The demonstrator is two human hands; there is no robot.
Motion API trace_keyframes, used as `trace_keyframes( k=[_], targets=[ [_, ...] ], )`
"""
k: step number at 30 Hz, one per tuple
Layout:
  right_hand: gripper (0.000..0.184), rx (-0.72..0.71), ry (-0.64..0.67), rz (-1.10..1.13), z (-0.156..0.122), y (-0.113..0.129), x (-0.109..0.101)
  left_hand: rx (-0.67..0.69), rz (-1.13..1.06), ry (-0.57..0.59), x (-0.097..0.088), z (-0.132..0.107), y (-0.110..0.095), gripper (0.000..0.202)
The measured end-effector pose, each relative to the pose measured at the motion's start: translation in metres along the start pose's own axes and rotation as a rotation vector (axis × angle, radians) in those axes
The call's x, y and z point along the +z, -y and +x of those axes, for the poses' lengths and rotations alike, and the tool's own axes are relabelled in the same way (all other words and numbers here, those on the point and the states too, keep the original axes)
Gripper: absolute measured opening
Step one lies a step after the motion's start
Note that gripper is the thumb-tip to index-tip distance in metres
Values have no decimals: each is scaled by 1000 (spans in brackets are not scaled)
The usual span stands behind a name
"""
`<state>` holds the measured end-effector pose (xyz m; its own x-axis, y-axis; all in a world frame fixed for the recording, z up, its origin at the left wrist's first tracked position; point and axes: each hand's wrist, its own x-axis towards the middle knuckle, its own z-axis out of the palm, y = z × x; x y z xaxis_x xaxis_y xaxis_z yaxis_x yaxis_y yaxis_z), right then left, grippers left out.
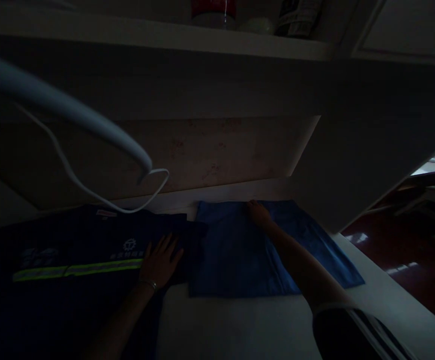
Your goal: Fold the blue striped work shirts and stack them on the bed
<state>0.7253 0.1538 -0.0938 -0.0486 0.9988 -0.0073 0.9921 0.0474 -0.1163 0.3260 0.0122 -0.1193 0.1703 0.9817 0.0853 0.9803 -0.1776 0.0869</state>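
A dark navy work shirt (pixel 89 240) with a yellow-green and grey reflective stripe and a white gear logo lies spread on the left. My left hand (pixel 160 260), a bracelet at its wrist, rests flat on the shirt with fingers spread. To the right, a blue cloth (pixel 232 250) lies laid out, and the shirt's sleeve touches its left side. My right hand (pixel 258 212) is at the far edge of this cloth, fingers bent and close together on the fabric. Dim light hides the fingertips.
A white surface (pixel 225 320) carries both fabrics. Above it runs a shelf (pixel 157 37) with a red-topped container (pixel 213 10) and a dark jar (pixel 299 17). A pale lamp-like arm (pixel 70 110) with a white cord (pixel 70 172) hangs over the left side. Reddish floor shows at right.
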Motion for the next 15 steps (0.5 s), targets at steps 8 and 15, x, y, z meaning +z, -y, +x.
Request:
trace_keyframes(
  k=[8,15],
  targets=[
    [59,-68,11,24,26,-24,-13,-34,-72,-113,-18,-2,-29,46],
    [46,402,-59,-17,-1,-92,-30,-53,-410,-42,-68,84,-103,39]
  ],
)
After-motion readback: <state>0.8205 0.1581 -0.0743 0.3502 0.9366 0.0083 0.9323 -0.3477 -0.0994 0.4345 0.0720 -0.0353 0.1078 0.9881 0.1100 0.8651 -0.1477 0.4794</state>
